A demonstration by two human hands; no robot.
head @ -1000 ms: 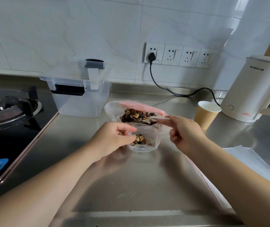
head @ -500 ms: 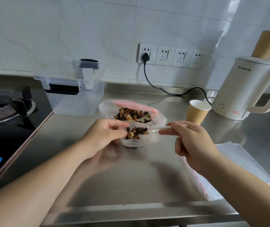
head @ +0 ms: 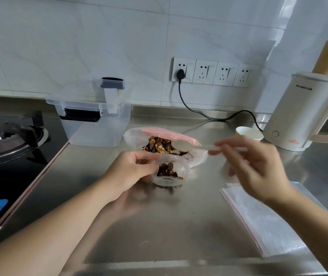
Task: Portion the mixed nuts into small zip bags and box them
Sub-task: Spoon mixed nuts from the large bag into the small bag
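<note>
Your right hand [head: 252, 164] has lifted the white spoon [head: 185, 146] out of the small zip bag [head: 168, 173]; its bowl now hovers over the big bag of mixed nuts [head: 160, 146], and the fingers pinch the handle, blurred by motion. Your left hand [head: 127, 172] grips the rim of the small zip bag, which stands on the steel counter [head: 179, 226] just in front of the big bag, partly filled with nuts. A stack of flat zip bags [head: 268, 220] lies by your right forearm. At the back left stands the clear storage box [head: 97, 120], and a paper cup [head: 248, 135] sits beside the kettle [head: 302, 112].
</note>
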